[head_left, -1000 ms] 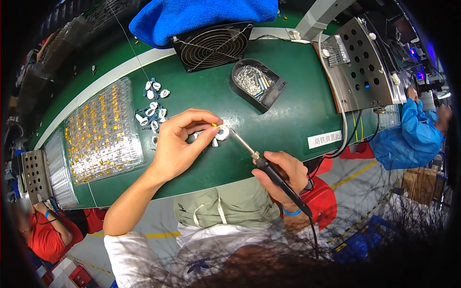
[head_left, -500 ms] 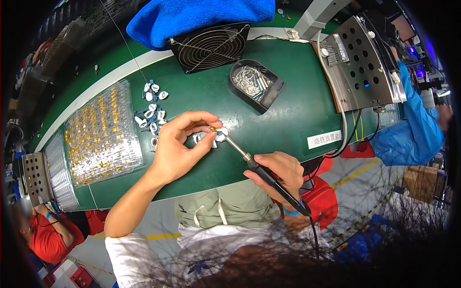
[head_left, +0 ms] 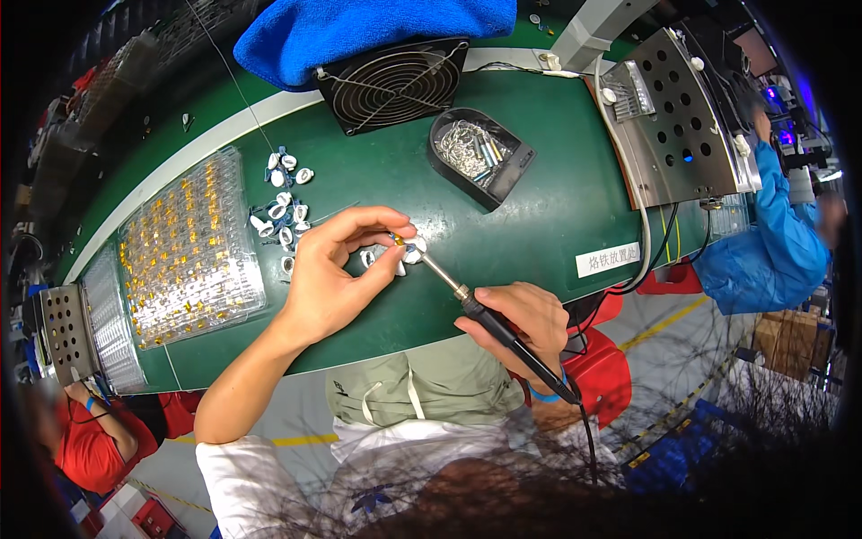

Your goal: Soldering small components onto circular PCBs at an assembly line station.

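Note:
My right hand (head_left: 523, 325) grips a soldering iron (head_left: 503, 334) with a black handle, its metal shaft slanting up and left. The iron's tip meets a small white part (head_left: 415, 251) beside the fingertips of my left hand (head_left: 337, 274). Thumb and forefinger of that hand are pinched around a tiny gold-coloured piece (head_left: 397, 239); its exact kind is too small to tell. Under the left fingers, more white parts (head_left: 370, 257) lie on the green bench, partly hidden. Several loose white oval parts with dark blue bits (head_left: 283, 216) are scattered just left of the hand.
Clear plastic trays with gold pieces (head_left: 193, 247) lie at the left. A black bin (head_left: 489, 193) holds metal bits. Behind it stand a black fan (head_left: 395, 85) and a blue towel (head_left: 377, 36). A perforated metal box (head_left: 669, 126) is at the right; co-workers sit at both sides.
Both my hands and the soldering iron stay almost in place. At the far right, the co-worker's blue-sleeved arm has shifted slightly.

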The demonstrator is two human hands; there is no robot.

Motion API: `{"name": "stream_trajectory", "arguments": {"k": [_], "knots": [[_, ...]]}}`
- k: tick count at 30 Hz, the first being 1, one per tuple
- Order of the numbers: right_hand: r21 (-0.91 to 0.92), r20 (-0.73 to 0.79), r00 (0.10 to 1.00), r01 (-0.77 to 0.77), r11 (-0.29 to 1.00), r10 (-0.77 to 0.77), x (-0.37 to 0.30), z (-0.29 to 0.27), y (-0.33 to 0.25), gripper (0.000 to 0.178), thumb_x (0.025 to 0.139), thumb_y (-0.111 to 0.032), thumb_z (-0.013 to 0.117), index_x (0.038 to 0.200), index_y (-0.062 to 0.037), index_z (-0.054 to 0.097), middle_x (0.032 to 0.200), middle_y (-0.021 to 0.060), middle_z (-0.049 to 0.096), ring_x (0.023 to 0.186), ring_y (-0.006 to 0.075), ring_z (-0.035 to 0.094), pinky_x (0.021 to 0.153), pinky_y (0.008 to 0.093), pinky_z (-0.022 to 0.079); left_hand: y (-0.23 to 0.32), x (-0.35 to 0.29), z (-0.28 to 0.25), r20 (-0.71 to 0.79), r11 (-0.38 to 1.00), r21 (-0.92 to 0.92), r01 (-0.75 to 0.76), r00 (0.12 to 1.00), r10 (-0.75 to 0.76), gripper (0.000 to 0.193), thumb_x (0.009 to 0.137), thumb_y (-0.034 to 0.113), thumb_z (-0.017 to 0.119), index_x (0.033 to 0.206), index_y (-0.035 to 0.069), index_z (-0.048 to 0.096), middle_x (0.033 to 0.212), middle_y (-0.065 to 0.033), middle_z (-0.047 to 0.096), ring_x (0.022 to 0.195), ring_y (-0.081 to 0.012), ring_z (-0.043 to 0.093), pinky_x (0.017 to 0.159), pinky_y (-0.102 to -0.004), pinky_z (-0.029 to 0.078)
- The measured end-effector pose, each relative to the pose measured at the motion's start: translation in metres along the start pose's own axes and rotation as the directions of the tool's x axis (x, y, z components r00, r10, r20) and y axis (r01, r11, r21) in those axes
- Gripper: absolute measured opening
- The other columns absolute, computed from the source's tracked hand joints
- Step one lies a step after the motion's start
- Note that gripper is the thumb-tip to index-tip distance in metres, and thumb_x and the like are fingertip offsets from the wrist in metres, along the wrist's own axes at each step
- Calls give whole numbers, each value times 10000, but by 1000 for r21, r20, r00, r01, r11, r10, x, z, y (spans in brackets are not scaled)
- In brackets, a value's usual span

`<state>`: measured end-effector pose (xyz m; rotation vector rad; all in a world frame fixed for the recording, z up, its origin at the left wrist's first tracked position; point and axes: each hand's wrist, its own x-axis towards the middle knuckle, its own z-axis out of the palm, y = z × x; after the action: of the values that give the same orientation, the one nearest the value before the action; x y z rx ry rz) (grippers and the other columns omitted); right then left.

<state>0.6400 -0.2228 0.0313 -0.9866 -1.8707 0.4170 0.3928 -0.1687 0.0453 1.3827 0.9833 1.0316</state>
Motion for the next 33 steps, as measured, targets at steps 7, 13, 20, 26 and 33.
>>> {"name": "stream_trajectory", "arguments": {"k": [7,13,20,26,33], "knots": [[12,0,1000,9,1000,-9,-2,0,2,447,661,-131,962,1022,-15,727,836,127,743,659,270,705,618,341,554,1,1,0,30,998,66,-14,999,12,319,920,-127,669,1220,-28,628,1163,-126,699,1158,-212,695,1041,-336,555],[42,10,1000,-1,999,1,-2,-2,2,455,656,-125,962,1028,-16,726,844,135,744,665,272,710,605,335,551,1,-1,2,2,1000,31,5,1000,-5,285,923,-82,679,1199,-12,677,1162,-95,704,1122,-172,688,990,-311,545],[12,-6,1000,-22,1000,22,-4,-6,-1,517,709,-129,954,1141,-15,695,894,138,736,752,266,722,659,333,572,-1,2,-1,19,998,59,-17,1000,16,296,922,-98,680,1206,-17,656,1155,-109,706,1132,-189,695,1010,-320,551],[-91,-107,989,-111,990,101,10,-15,0,475,790,-83,898,1186,50,674,943,177,704,774,247,693,680,335,548,8,0,-9,28,963,249,-104,995,100,247,902,-70,709,1141,-7,700,1111,-112,723,1025,-186,717,888,-308,583],[-338,-60,998,-45,940,27,27,-10,25,596,751,-39,868,1312,1,670,848,144,634,713,312,626,649,413,515,55,2,-63,-32,844,506,-175,975,221,206,861,-33,755,1065,-8,742,1050,-121,746,950,-197,736,840,-318,598]]}}
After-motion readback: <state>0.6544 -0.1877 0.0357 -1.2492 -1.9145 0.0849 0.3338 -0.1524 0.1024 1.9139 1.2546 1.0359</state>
